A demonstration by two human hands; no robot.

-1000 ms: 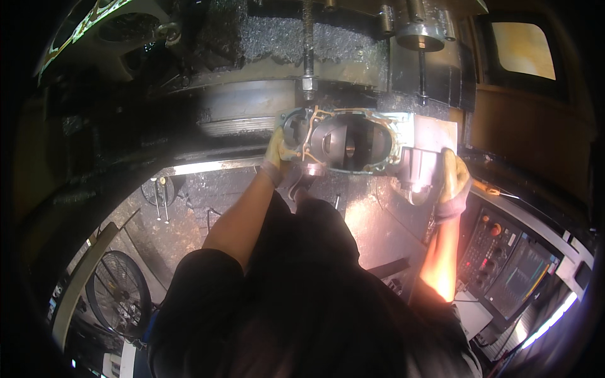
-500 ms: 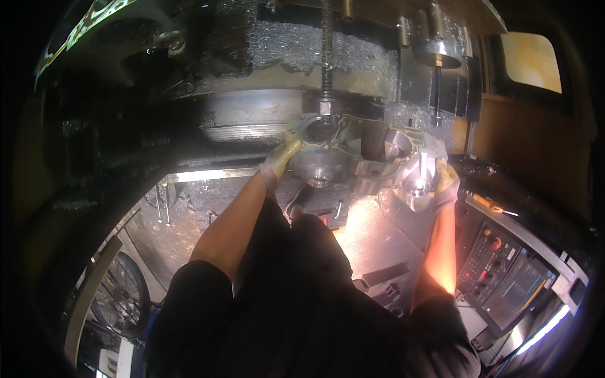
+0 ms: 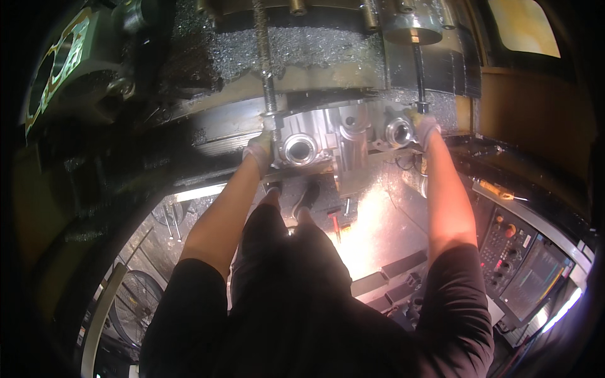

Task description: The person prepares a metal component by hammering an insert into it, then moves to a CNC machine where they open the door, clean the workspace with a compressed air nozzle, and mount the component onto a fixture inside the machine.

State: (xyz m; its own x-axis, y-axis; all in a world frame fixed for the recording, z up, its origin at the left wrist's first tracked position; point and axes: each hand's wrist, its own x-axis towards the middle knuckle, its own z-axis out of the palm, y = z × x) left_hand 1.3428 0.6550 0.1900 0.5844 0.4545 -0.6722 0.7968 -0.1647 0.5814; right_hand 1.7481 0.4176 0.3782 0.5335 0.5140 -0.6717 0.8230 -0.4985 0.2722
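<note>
A silvery metal casting [image 3: 317, 129] with two round bores on its facing side spans between my hands, inside the machine. At the casting's left end is my left hand [image 3: 259, 148], in a pale glove, gripping it. My right hand [image 3: 426, 128], also gloved, grips the right end by a bore; its fingers are partly hidden. A threaded rod [image 3: 265, 69] stands close to the left end. Beyond the right end hangs a dark bolt [image 3: 420, 75] under a round metal cylinder [image 3: 413, 28].
Metal chips [image 3: 302, 50] cover the machine's back surfaces. Another casting [image 3: 66, 53] stands at upper left. On the right ledge lies an orange-handled screwdriver [image 3: 496, 189], above a control panel [image 3: 513, 258]. A red-headed hammer [image 3: 335, 222] lies on the floor.
The casting has tipped over between my hands, from showing its open cavities to showing its bored side. Both hands have turned with it and reach farther in. The view has shifted too.
</note>
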